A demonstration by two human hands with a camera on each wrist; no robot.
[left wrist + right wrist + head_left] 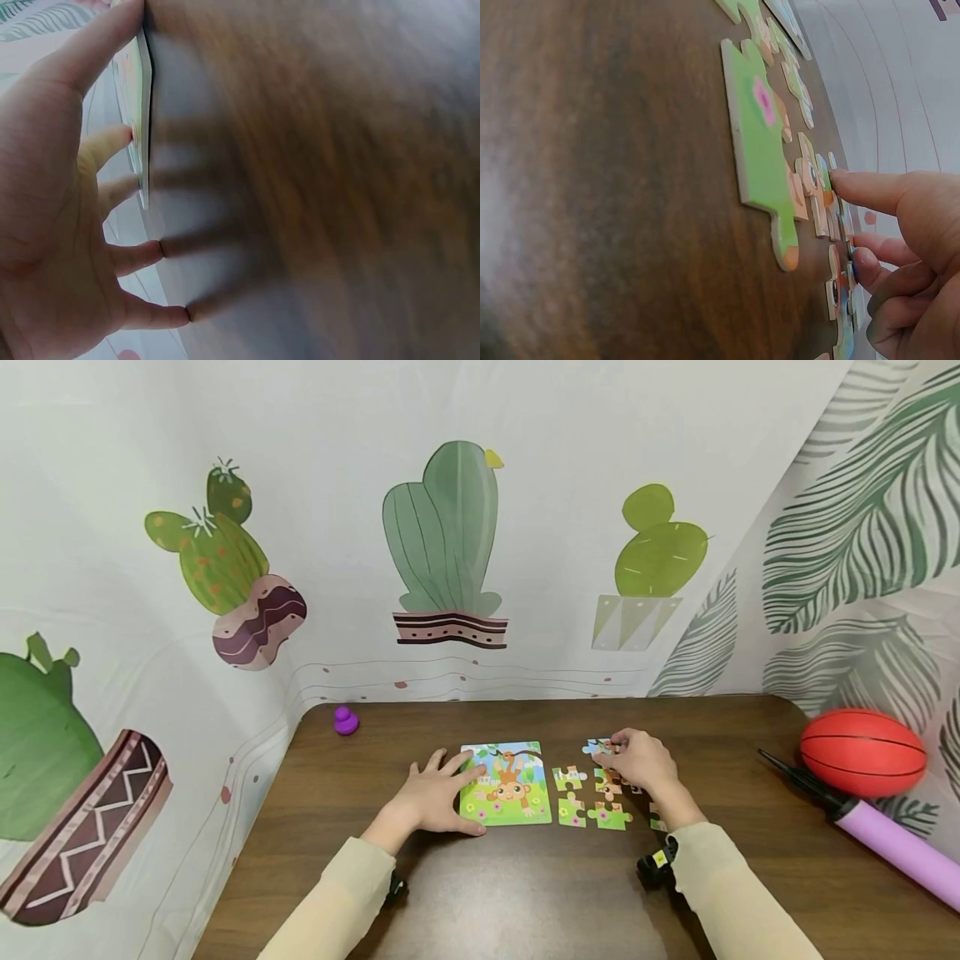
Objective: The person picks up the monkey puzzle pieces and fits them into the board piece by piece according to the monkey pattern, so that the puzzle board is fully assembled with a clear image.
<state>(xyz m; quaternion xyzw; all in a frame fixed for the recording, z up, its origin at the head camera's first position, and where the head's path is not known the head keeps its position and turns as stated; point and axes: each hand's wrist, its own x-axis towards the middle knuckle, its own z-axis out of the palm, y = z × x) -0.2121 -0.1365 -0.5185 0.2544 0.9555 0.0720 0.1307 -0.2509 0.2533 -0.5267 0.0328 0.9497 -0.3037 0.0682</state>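
My left hand (435, 797) is spread over the left side of a square picture board (528, 806) showing a hanging monkey. Its fingers and thumb are apart, some fingertips on the board and others on the table in the left wrist view. To the right of the board lie several loose jigsaw pieces, among them a green flower piece (757, 150) and a monkey-face piece (607, 787). With thumb and fingers my right hand (643, 764) pinches a jigsaw piece (596, 746) in the far row, its remaining fingers curled. The hand partly hides pieces beneath it.
Toward the far left corner of the brown table (510, 893) sits a purple toy duck (346, 722). A red ball (862, 752) and a pump with a lilac barrel (896, 852) lie at the right. A cactus-print cloth (555, 527) hangs behind the table.
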